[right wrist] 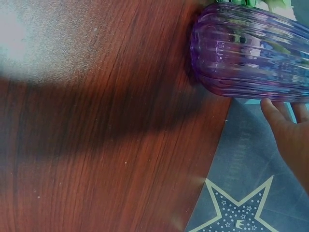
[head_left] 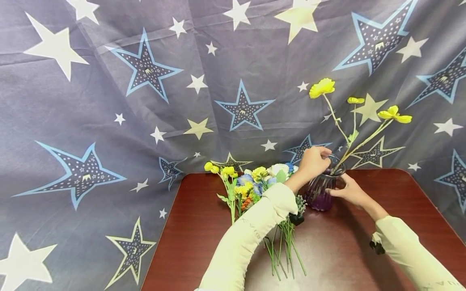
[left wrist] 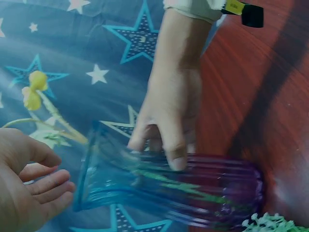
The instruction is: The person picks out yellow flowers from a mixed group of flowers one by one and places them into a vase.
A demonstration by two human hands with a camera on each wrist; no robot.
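A ribbed glass vase (head_left: pixel 320 197), purple at the base and bluish towards the mouth, stands on the table. My right hand (head_left: pixel 352 191) grips its side, the thumb across the glass in the left wrist view. Just beside the rim is my left hand (left wrist: pixel 31 181), its fingers loosely bent with nothing between them. A branching stem with yellow flowers (head_left: pixel 322 87) leans rightward out of the vase, and its green lower end shows through the glass. In the right wrist view the right hand's fingertips (right wrist: pixel 267 107) meet the vase wall.
Left of the vase, a pile of artificial flowers (head_left: pixel 259 174) in yellow, blue, white and orange lies on the reddish-brown table (head_left: pixel 338 250), green stems (head_left: pixel 287 246) towards me. The left forearm crosses over it. A star-patterned cloth (head_left: pixel 167 105) hangs behind the table.
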